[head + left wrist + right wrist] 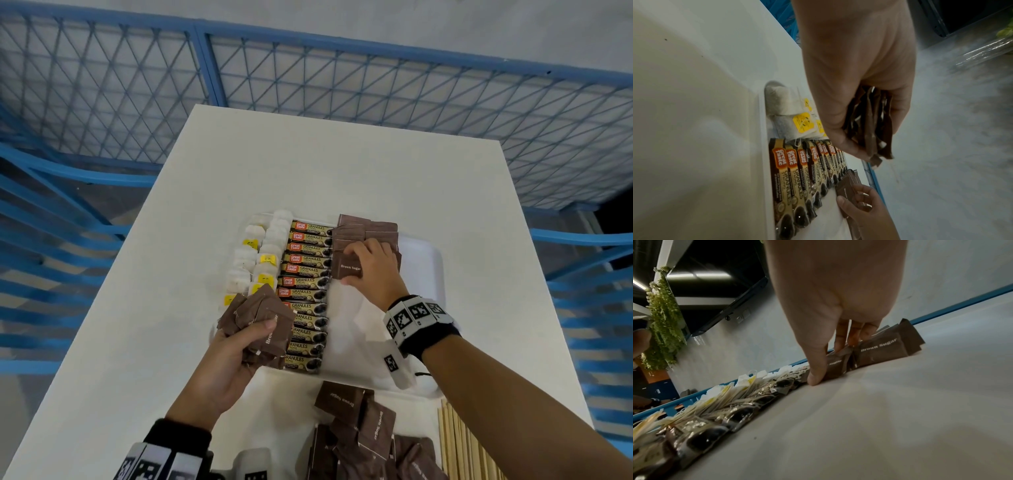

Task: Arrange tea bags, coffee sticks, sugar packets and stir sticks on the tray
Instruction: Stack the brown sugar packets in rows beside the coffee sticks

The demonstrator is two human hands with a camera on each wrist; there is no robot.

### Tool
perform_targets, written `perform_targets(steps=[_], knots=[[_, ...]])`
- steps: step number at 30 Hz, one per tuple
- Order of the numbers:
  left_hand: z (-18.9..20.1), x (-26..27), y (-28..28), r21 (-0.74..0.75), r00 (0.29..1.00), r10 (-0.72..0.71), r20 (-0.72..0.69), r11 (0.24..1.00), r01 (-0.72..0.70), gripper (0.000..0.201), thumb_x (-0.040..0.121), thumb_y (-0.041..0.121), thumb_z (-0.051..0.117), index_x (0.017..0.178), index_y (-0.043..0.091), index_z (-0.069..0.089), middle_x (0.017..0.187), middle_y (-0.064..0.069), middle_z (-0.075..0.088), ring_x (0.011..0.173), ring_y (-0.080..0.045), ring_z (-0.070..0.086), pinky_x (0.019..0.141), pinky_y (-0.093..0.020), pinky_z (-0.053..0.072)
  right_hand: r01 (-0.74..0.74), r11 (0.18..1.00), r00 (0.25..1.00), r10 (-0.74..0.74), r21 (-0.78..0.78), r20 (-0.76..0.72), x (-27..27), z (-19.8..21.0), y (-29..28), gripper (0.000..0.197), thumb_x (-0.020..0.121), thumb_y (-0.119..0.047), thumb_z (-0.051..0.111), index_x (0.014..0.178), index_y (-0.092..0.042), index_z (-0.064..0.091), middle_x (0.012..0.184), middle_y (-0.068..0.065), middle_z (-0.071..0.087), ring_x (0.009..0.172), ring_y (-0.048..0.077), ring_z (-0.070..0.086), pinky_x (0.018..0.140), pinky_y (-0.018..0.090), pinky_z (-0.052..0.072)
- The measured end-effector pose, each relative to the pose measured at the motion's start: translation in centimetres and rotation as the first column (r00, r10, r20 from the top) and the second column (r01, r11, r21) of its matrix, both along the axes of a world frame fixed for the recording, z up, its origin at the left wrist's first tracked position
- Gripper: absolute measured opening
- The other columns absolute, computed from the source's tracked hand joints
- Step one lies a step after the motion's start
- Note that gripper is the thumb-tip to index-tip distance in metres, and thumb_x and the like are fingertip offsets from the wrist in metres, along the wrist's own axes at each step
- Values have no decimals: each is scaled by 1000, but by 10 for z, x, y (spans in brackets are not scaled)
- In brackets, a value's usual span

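A white tray [423, 260] on the table holds white tea bags [255, 260] with yellow tags at its left. Beside them runs a column of coffee sticks [306, 291]. Brown sugar packets [363, 229] lie overlapped at the tray's far middle. My right hand [371, 270] pinches one brown sugar packet [350, 268] between thumb and fingers, set against that row; the right wrist view shows the same packet [835, 368] touching the tray floor. My left hand [236, 346] grips a bunch of sugar packets [262, 323] above the tray's near left; the bunch [869, 123] shows edge-on in the left wrist view.
A loose pile of brown sugar packets [363, 435] lies near the table's front edge, with wooden stir sticks [459, 442] to its right. The white table [342, 164] stretches bare beyond the tray. Blue mesh fencing [308, 78] surrounds the table.
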State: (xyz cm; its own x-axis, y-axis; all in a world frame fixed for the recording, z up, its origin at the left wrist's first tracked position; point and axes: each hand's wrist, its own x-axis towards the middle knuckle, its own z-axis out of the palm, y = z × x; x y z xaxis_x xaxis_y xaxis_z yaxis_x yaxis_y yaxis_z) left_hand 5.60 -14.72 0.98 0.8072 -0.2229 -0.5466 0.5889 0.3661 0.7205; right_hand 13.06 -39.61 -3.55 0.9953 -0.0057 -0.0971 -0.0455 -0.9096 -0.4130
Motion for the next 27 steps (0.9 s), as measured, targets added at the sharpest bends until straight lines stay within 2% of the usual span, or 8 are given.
perform_targets(steps=[3, 8, 11, 14, 17, 22, 25, 27], knots=[[4, 0, -3, -16, 1000, 0, -10, 1000, 0, 54, 58, 1, 77, 109, 14, 63, 87, -7, 72, 72, -17, 70, 53, -30, 56, -8, 1000, 1000, 8, 10, -11, 2, 1, 0, 52, 75, -32, 73, 120, -20, 51, 121, 3, 47, 114, 25, 38, 100, 37, 28], [5, 1, -6, -43, 1000, 13, -23, 999, -14, 62, 62, 1, 72, 122, 9, 58, 91, -7, 73, 75, -16, 71, 54, -27, 56, 20, 998, 1000, -20, 58, 11, -1, 6, 1, 54, 75, -37, 73, 122, -19, 52, 122, 1, 49, 114, 24, 38, 99, 35, 28], [6, 2, -8, -41, 999, 33, -32, 999, -34, 70, 62, 3, 71, 129, 10, 53, 98, -10, 70, 76, -18, 71, 54, -30, 55, 8, 968, 997, -25, 250, 67, -11, 22, 15, 37, 82, -40, 65, 111, -17, 59, 109, -1, 57, 102, 17, 46, 93, 30, 34], [7, 2, -9, -34, 998, 42, -35, 998, -43, 70, 61, 9, 70, 129, 10, 52, 100, -10, 70, 78, -19, 71, 54, -30, 55, -19, 807, 993, 83, 590, -82, -32, 49, 35, 16, 90, -33, 56, 95, -18, 59, 89, -2, 61, 79, 10, 55, 72, 16, 44], [11, 2, -11, -24, 1000, 15, -23, 1000, -16, 66, 54, 14, 80, 117, 13, 60, 96, -10, 72, 81, -22, 70, 55, -32, 56, -8, 633, 960, 222, 774, -172, -49, 63, 50, 5, 86, -24, 63, 90, -24, 60, 82, -6, 60, 73, 8, 53, 67, 15, 44], [15, 1, -16, -37, 1000, 10, 11, 999, -10, 69, 50, 33, 88, 112, 15, 62, 95, -8, 73, 80, -18, 71, 57, -30, 58, 70, 521, 953, 216, 851, -210, -61, 59, 62, 24, 75, -10, 75, 89, -21, 59, 84, -1, 62, 73, 7, 56, 67, 16, 45], [16, 1, -17, -54, 1000, 7, 13, 999, -6, 55, 60, 18, 84, 110, 17, 64, 97, -8, 73, 83, -18, 71, 59, -29, 58, 151, 456, 957, 154, 877, -245, -65, 57, 62, 22, 77, -5, 73, 84, -18, 56, 78, -4, 60, 64, 1, 54, 58, 13, 43], [16, 0, -18, -44, 1000, -2, 12, 999, 3, 41, 69, 4, 72, 108, 15, 64, 92, -6, 74, 79, -17, 72, 58, -28, 58, 185, 445, 955, 131, 876, -268, -68, 57, 61, 19, 78, -4, 71, 84, -15, 56, 77, -2, 59, 62, 2, 53, 55, 12, 42]])
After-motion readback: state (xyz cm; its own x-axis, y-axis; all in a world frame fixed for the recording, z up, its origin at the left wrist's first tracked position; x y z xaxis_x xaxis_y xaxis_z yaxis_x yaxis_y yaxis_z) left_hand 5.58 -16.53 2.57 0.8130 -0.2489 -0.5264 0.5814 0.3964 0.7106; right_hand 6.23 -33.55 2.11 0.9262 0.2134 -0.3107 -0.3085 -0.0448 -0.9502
